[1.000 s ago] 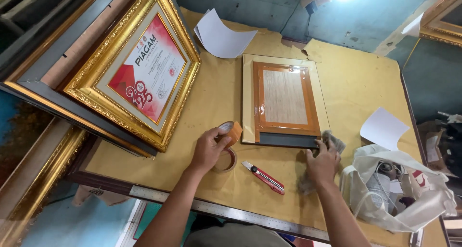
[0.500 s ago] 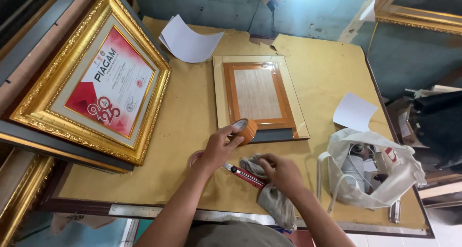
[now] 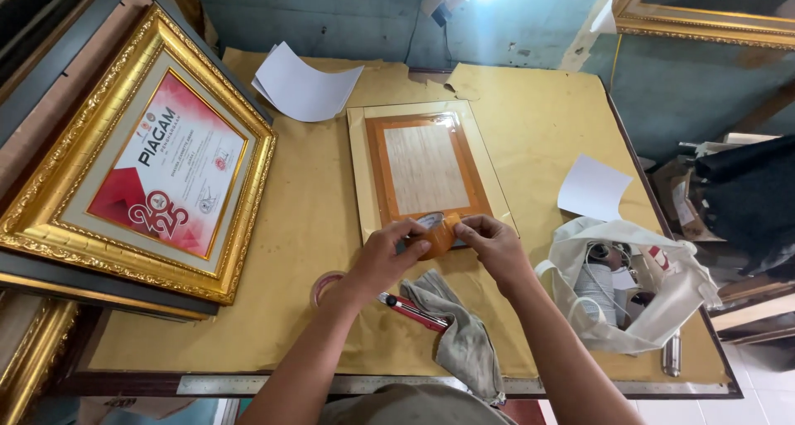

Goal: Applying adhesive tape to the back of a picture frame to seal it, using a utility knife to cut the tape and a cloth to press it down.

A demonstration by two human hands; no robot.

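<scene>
My left hand (image 3: 387, 255) and my right hand (image 3: 490, 239) both grip an orange-brown roll of tape (image 3: 436, 233) over the near edge of a small frame (image 3: 424, 170) that lies face down, its wooden back edged in orange tape. A second tape roll (image 3: 324, 286) sits on the table just left of my left wrist. A red utility knife (image 3: 414, 312) and a grey cloth (image 3: 460, 334) lie under my forearms.
A large gold frame with a red and white certificate (image 3: 153, 160) leans at the left. White paper sheets (image 3: 305, 85) (image 3: 593, 187) lie at the back and right. A white plastic bag (image 3: 638, 284) with string sits at the right. A metal ruler (image 3: 331, 383) runs along the near table edge.
My right hand has let go of the grey cloth, which now lies on the table, and has joined my left hand on the tape roll at the frame's near edge.
</scene>
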